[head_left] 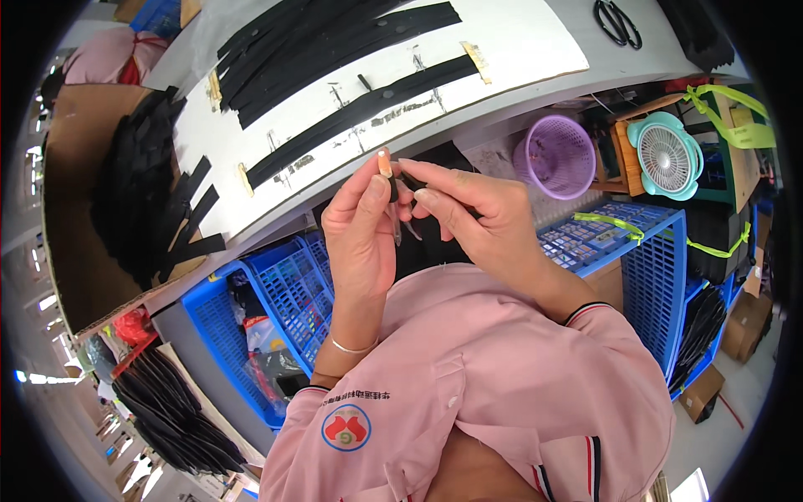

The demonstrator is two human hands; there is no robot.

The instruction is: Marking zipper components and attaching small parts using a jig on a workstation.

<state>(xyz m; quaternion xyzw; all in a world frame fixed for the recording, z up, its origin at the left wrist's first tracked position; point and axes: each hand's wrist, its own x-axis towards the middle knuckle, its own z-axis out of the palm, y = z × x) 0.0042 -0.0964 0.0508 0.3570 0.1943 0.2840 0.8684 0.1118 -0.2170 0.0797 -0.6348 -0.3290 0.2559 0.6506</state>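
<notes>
Both hands are raised close together in front of my chest, near the front edge of a white board point(502, 88). My left hand point(360, 226) is closed, thumb against fingers, on a small black strip point(393, 189). From the other side my right hand point(485, 213) pinches at the same dark piece with thumb and forefinger; my fingers hide much of it. On the board beyond, a long black strip point(360, 117) lies flat with tape at both ends. Farther back is a heap of black strips point(309, 58).
A cardboard box point(71, 209) with black strips stands at the left. Blue plastic crates point(288, 289) sit below the table edge on the left, another blue crate point(648, 268) on the right. A purple basket point(559, 159) and a turquoise fan point(665, 155) are at the right.
</notes>
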